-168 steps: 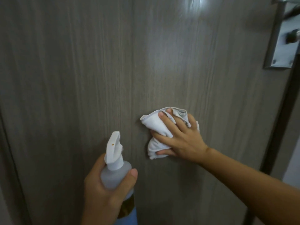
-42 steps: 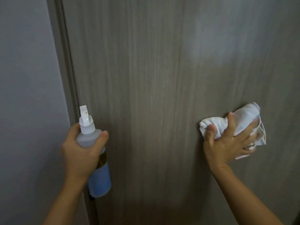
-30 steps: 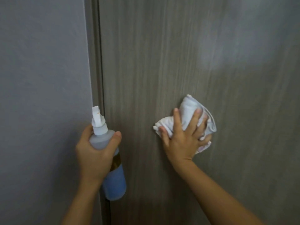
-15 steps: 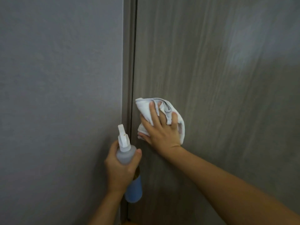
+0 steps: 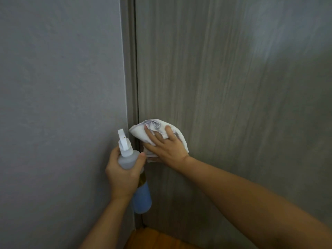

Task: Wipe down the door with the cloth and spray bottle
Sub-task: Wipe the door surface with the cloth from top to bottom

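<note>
The grey-brown wood-grain door fills the right of the head view. My right hand presses a crumpled white cloth flat against the door's left edge, right at the frame. My left hand grips a spray bottle upright just left of the cloth; its white nozzle points up, its lower part holds blue liquid. The bottle is in front of the frame, close to my right hand.
A grey wall covers the left half, meeting the door frame. A strip of orange-brown wooden floor shows at the bottom. A pale sheen lies on the door's upper right.
My right hand has slid the cloth leftward across the door to its left edge and a little lower. The view has swung left and down, bringing the floor in. The bottle stays held.
</note>
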`<state>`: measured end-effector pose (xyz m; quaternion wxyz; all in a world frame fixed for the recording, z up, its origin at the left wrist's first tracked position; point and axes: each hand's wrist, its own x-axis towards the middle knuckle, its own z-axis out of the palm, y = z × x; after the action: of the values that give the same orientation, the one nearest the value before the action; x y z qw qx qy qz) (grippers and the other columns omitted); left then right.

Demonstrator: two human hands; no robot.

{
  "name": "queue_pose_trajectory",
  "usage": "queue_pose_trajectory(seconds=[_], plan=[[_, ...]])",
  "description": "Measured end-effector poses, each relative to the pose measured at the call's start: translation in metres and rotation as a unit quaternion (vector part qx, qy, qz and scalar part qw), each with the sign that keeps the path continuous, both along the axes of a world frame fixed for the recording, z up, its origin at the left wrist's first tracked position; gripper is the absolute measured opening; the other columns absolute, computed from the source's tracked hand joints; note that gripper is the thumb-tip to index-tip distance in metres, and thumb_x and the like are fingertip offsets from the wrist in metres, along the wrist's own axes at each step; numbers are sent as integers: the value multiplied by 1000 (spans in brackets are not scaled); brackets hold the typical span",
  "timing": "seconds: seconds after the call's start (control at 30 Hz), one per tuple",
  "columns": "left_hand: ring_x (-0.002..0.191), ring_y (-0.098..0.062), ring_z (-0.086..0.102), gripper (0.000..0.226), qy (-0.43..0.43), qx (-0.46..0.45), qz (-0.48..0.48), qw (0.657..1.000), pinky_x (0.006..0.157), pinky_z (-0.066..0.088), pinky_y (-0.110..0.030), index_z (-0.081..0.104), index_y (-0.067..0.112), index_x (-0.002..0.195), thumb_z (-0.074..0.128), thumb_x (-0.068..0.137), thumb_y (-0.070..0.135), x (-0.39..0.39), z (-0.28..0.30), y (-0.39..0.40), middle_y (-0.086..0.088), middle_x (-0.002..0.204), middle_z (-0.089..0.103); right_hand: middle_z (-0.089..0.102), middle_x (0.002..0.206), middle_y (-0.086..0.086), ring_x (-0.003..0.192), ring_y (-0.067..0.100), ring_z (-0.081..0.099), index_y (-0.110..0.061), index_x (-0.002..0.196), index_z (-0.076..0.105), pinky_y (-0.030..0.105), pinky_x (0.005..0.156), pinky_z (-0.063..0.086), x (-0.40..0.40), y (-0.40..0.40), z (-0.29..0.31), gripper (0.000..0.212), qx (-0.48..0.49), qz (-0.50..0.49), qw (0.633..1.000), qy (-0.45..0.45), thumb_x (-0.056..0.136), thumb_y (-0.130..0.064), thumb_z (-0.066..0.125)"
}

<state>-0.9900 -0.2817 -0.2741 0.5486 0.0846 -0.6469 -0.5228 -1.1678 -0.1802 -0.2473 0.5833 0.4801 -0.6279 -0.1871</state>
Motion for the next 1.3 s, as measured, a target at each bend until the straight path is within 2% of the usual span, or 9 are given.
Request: queue_pose_trajectory(seconds=[0.1, 0.2, 0.33, 0.5, 0.67, 0.83, 0.97, 1.17, 1.3], plan=[[90, -13, 70, 64, -22, -9, -3, 1000, 78, 61, -28, 64, 5, 120, 80, 73, 45, 1, -9, 3, -7, 102, 70, 37, 162, 14, 131, 32, 44, -33, 133, 62, 57, 108, 36, -1, 20, -5, 66, -13, 21, 1000, -4, 80, -73, 68], [85, -7, 67, 57, -33, -22, -1, 999, 75, 59, -21, 64, 6, 118, 82, 74, 37, 3, -12, 10, -2, 98, 69, 42, 162, 13, 128, 29, 51, -33, 132, 63, 56, 110, 33, -2, 47, -10, 60, -32, 28, 999, -10, 85, -71, 65], [83, 1, 67, 55, -36, -31, -14, 999, 72, 56, -13, 64, 11, 114, 79, 72, 44, 3, -9, 23, 8, 96, 67, 41, 164, 12, 128, 28, 56, -32, 135, 60, 57, 114, 29, -4, 91, -24, 55, -45, 22, 999, -21, 93, -67, 60], [86, 0, 67, 54, -41, -49, -54, 997, 72, 54, -10, 63, 13, 119, 81, 74, 35, -9, -12, 62, 5, 97, 68, 45, 162, 9, 122, 26, 61, -33, 129, 59, 56, 113, 29, -2, 163, -36, 48, -45, 1, 999, -23, 93, -66, 60], [90, 5, 67, 56, -39, -79, -106, 990, 76, 53, -8, 61, 20, 121, 79, 73, 43, -24, -7, 112, 12, 102, 67, 47, 160, 7, 123, 25, 60, -36, 127, 62, 55, 109, 35, 0, 243, -49, 47, -48, -21, 998, -24, 96, -70, 55], [88, 3, 67, 63, -14, -77, -159, 984, 76, 55, -11, 63, 8, 120, 75, 72, 47, -38, 2, 162, 16, 96, 68, 51, 158, 5, 126, 24, 61, -38, 128, 63, 54, 109, 37, -2, 314, -59, 48, -72, -46, 996, -15, 96, -72, 54], [90, 2, 67, 40, 6, -88, -195, 977, 76, 54, -10, 59, 36, 110, 74, 74, 43, -40, 18, 205, 29, 96, 67, 52, 157, 4, 128, 24, 55, -39, 126, 62, 53, 110, 35, -2, 368, -64, 45, -91, -60, 994, -20, 95, -72, 56], [88, -5, 68, 37, 23, -99, -249, 963, 76, 57, -15, 59, 36, 108, 74, 75, 43, -44, 27, 261, 4, 96, 69, 49, 159, 4, 129, 25, 52, -43, 129, 64, 52, 111, 33, -4, 432, -71, 51, -122, -100, 987, -17, 91, -76, 58], [90, -19, 71, 37, 14, -108, -267, 958, 81, 63, -35, 60, 36, 111, 75, 77, 42, -50, 24, 288, -9, 99, 69, 50, 158, 6, 132, 27, 53, -45, 135, 60, 53, 111, 31, -3, 468, -72, 56, -151, -128, 980, -24, 90, -79, 56]])
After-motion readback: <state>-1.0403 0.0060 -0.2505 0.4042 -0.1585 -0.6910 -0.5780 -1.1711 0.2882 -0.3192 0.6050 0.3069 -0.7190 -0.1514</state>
